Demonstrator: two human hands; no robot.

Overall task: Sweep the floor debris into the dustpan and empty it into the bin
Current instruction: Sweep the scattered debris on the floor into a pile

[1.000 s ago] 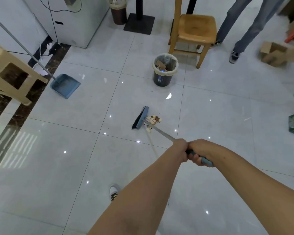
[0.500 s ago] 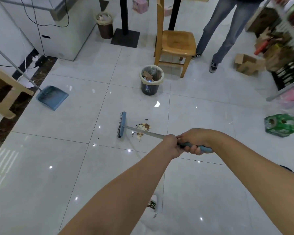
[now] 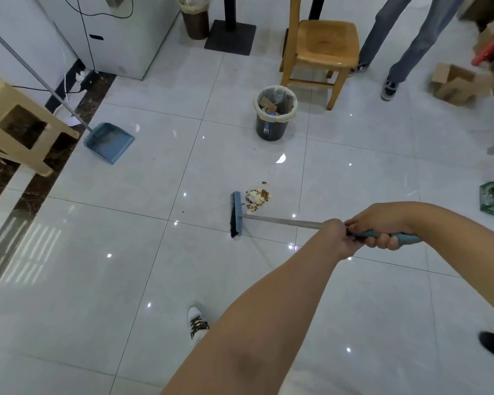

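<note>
- Both hands wrapped around the broom (image 3: 280,222) handle: left hand (image 3: 335,240) forward on the metal shaft, right hand (image 3: 382,229) behind it on the blue grip. Fingers closed tight on both.
- Shaft runs roughly level across the view, from the hands out to the left; brush head (image 3: 236,214) sits on the tile, its long axis crosswise to the shaft.
- Debris pile (image 3: 257,197) lies just beside the head, on its far-right side, touching or nearly touching the blue back, not the bristle face.
- Dustpan (image 3: 109,142) is well apart, up-left of the pile, mouth facing roughly down-right toward it, long handle leaning off to the upper left.
- Bin (image 3: 275,112) stands beyond the pile, in front of the wooden chair (image 3: 322,47).
- Judgement: the head is on the wrong side. It needs to get right of the pile before pushing left toward the pan. Left hand is nearer the head, so it steers.
</note>
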